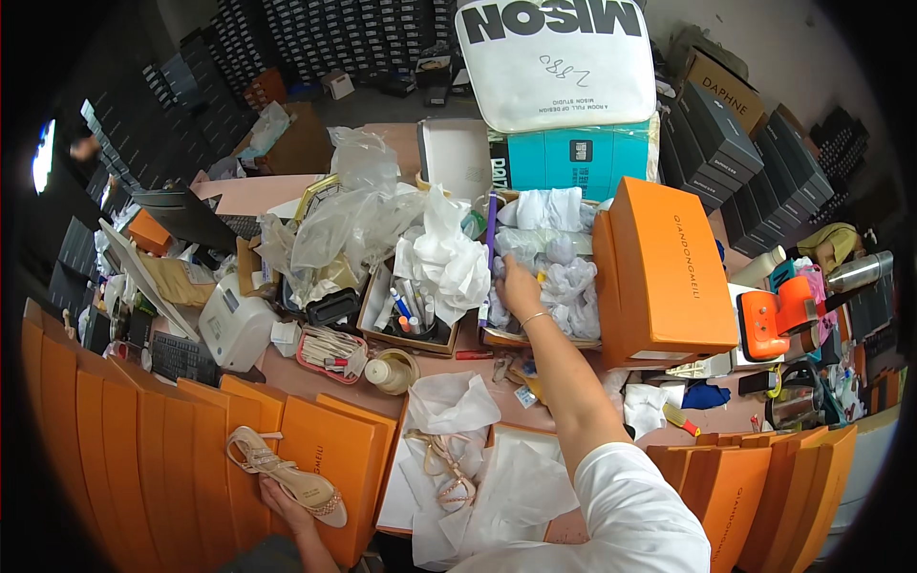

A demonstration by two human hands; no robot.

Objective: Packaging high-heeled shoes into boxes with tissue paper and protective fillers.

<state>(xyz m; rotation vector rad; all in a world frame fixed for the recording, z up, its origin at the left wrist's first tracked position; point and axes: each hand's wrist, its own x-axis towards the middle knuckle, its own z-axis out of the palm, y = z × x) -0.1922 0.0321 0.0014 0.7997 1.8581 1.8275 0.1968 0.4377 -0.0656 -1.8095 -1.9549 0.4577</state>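
At the lower left my left hand [284, 501] is closed on a beige strappy sandal [304, 482], held in front of the orange shoe boxes. My right hand [520, 291] reaches forward into a box of crumpled white packets [564, 286], touching those along its left side. Its fingertips are partly sunk among them, so their grip is unclear. Between my arms, nearer to me, lies an open shoe box [395, 511] lined with white tissue paper [521, 482]. A second strappy sandal [457, 487] rests in that paper.
Orange shoe boxes [325, 449] stand in rows at left and right. A large orange box [659, 277] sits right of the packets. Crumpled tissue [444, 253], a pen box [406, 329], a pink basket of cotton swabs [330, 353] and a white printer [234, 320] crowd the left.
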